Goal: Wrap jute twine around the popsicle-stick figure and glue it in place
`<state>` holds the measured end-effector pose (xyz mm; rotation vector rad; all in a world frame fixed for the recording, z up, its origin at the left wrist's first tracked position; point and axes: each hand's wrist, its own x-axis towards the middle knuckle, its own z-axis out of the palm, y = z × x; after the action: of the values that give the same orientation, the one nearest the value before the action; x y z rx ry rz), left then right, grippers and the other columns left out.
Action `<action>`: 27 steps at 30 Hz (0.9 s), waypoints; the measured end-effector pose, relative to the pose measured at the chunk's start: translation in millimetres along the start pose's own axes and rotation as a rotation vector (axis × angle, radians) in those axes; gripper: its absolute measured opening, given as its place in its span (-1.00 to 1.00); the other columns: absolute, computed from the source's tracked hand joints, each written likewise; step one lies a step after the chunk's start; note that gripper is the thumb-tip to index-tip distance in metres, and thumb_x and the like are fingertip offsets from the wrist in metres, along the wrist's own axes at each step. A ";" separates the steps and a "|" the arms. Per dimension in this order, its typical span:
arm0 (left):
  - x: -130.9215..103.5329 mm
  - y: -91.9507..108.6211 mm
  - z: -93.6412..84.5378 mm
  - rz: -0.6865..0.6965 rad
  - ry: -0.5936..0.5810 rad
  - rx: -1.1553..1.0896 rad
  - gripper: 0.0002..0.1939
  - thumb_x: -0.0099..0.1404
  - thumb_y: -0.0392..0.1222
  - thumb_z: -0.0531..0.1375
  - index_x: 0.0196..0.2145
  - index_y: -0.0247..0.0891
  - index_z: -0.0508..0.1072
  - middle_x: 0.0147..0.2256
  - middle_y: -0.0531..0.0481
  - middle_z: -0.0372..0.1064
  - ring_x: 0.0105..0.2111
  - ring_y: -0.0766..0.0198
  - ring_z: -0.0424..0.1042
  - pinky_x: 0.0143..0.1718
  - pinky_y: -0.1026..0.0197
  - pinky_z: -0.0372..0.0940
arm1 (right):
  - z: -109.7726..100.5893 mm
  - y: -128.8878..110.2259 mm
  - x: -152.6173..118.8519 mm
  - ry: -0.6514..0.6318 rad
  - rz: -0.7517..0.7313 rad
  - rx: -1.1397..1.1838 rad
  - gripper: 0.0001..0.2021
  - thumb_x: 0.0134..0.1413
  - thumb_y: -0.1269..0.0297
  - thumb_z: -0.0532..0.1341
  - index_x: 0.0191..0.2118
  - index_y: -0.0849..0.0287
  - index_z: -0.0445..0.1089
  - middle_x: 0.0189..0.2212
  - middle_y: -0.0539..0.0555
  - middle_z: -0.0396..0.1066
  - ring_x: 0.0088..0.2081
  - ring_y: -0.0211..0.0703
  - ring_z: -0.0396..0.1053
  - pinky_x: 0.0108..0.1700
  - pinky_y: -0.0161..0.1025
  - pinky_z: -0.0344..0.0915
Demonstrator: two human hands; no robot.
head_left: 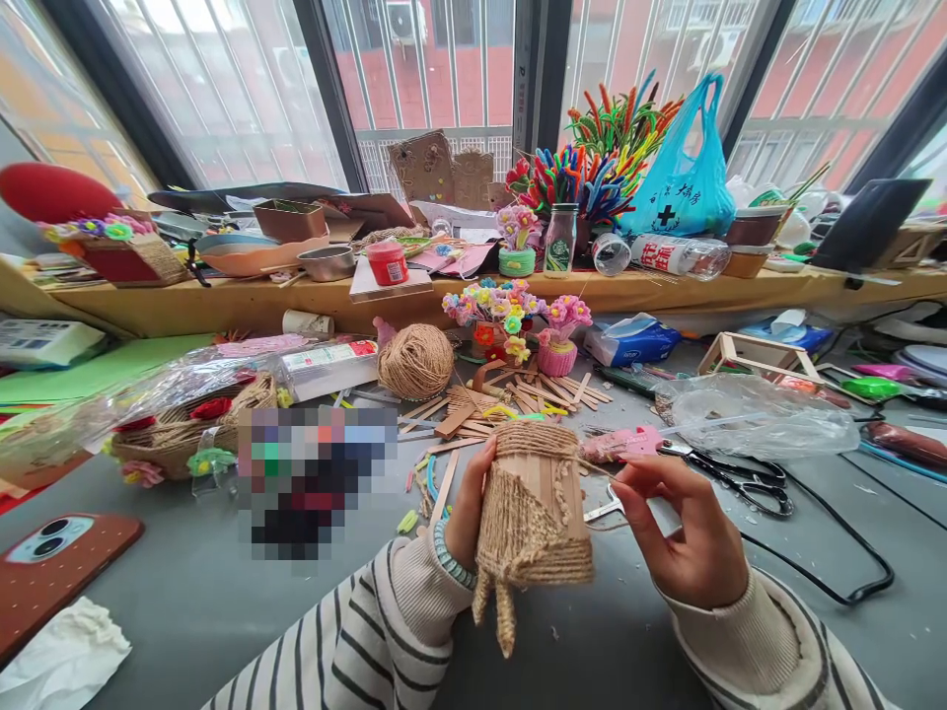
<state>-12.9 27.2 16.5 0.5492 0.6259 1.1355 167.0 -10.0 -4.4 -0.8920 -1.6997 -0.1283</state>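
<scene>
My left hand point(468, 503) grips the left side of a small craft piece point(537, 508) made of wooden sticks partly wrapped in jute twine. Two twine-wrapped legs hang from its lower left, and bare sticks show in its middle. To the right, my right hand point(685, 537) pinches a strand of jute twine point(599, 468) that runs from the craft piece's upper right. Behind the piece, partly covered, lies a pair of scissors with a white handle point(605, 505). The left hand's fingers are mostly hidden behind the piece.
A ball of jute twine point(415, 362) sits behind scattered wooden sticks point(551, 392). Black scissors point(747, 481) and a black cable point(836, 592) lie at right, near a clear plastic bag point(762, 414). A phone point(66, 567) and crumpled tissue point(63, 656) are at left.
</scene>
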 end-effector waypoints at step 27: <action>11.3 5.6 -13.3 -0.179 -0.073 -0.220 -0.47 0.30 0.15 0.04 -0.11 -0.39 0.47 -0.31 -0.17 0.55 -0.30 0.11 0.51 -0.08 0.08 0.32 | -25.3 47.1 -19.7 -0.949 0.341 -0.659 -0.80 0.00 0.51 0.13 -0.30 0.09 0.41 -0.45 0.00 0.44 -0.47 -0.17 0.40 -0.47 -0.28 0.17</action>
<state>-22.6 40.8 8.9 0.3375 0.4706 0.9959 216.9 0.6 -29.7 -1.9363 -2.3752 -0.0248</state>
